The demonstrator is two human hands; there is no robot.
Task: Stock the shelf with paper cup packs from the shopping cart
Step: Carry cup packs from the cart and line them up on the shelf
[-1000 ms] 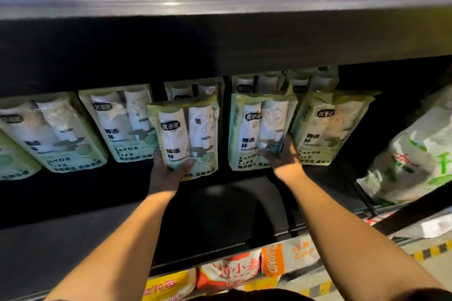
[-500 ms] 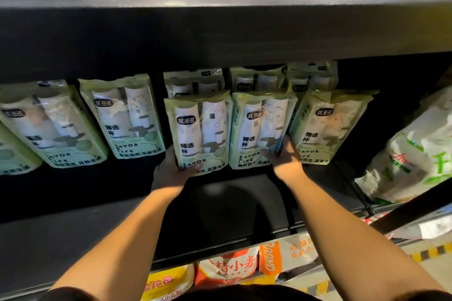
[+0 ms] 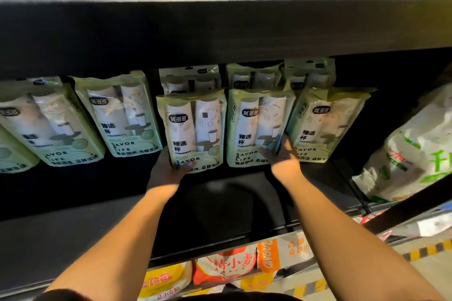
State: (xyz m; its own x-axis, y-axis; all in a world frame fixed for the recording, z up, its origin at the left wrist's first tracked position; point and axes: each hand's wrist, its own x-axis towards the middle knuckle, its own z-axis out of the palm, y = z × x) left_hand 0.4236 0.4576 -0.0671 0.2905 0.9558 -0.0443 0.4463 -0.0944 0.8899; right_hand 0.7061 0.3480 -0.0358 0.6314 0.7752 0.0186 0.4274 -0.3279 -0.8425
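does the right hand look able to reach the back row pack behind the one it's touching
Probably not directly: the front pack, where the right hand rests, covers most of the back row pack.

A: Pose of the left hand [image 3: 168, 170]?
B: Arm stretched forward and up. Thumb lies across the front of a pale green plastic cup pack [image 3: 193, 129]; fingers hidden behind it.
A: And the right hand [image 3: 285, 157]?
B: Arm also extended. Thumb points leftward on the neighbouring pale green pack [image 3: 256, 127]; fingers run up its right edge.

Dark shelf [image 3: 232, 208] with rows of upright green cup packs [image 3: 122, 115].
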